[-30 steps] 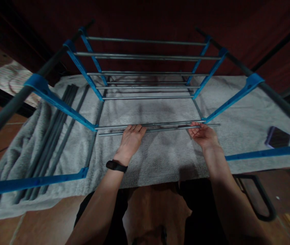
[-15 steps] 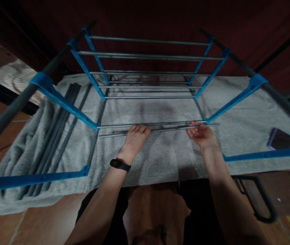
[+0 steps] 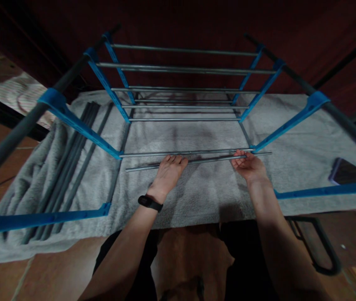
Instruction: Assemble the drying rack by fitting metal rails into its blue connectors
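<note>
A rack frame of blue plastic brackets and grey metal bars stands over a grey towel. Both my hands hold one loose thin metal rod, which lies slanted just in front of a fitted cross rod. My left hand, a black band on its wrist, has its fingers curled over the rod near its middle. My right hand pinches the rod nearer its right end, beside the right blue bracket. The rod's left end hangs free, short of the left bracket.
Several loose dark grey tubes lie on the towel at the left. A dark phone-like object rests on the towel at the right. Thick grey posts run along both sides. A black curved metal piece sits on the floor at lower right.
The rod has shifted a little to the right and its left end has dropped lower, so it slants more. Both hands stay on it.
</note>
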Available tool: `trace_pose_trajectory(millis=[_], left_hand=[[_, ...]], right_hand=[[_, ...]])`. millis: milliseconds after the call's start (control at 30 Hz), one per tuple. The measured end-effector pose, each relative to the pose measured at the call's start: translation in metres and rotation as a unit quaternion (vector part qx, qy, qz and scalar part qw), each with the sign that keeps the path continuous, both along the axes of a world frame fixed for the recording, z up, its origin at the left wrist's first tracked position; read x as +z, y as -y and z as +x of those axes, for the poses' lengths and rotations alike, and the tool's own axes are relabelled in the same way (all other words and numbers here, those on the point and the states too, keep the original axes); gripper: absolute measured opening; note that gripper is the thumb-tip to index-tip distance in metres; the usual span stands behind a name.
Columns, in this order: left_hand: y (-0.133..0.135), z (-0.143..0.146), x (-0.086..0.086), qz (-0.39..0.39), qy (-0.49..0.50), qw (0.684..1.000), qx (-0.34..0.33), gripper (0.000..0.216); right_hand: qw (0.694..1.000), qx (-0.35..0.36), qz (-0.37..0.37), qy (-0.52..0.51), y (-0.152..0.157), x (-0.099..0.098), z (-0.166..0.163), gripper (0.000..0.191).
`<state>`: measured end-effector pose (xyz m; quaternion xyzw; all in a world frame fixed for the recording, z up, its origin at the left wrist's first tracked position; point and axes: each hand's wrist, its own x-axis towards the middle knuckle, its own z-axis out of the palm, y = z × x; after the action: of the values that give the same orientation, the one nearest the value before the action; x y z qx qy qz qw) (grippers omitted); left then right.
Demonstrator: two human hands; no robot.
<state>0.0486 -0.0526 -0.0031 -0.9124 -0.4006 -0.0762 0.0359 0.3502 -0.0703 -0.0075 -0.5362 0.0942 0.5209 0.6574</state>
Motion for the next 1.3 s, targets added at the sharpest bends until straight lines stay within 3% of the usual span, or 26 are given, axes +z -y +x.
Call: trace_pose_trajectory(millis=[433, 800, 1300], left_hand=[[-0.002, -0.003, -0.002, -0.004, 0.018, 1.000, 0.010, 0.032], [-0.015, -0.014, 0.002, -0.036, 0.079, 0.991, 0.105, 0.025], [-0.023, -0.028, 0.007, -0.009, 0.124, 0.977, 0.171, 0.029]], right_hand=[[1.000, 0.008, 0.001, -0.009, 0.000, 0.000, -0.001, 0.027], [1.000, 0.013, 0.024, -0.010, 0.000, -0.004, 0.002, 0.026], [1.000, 0.004, 0.028, -0.006, 0.002, -0.002, 0.003, 0.027]])
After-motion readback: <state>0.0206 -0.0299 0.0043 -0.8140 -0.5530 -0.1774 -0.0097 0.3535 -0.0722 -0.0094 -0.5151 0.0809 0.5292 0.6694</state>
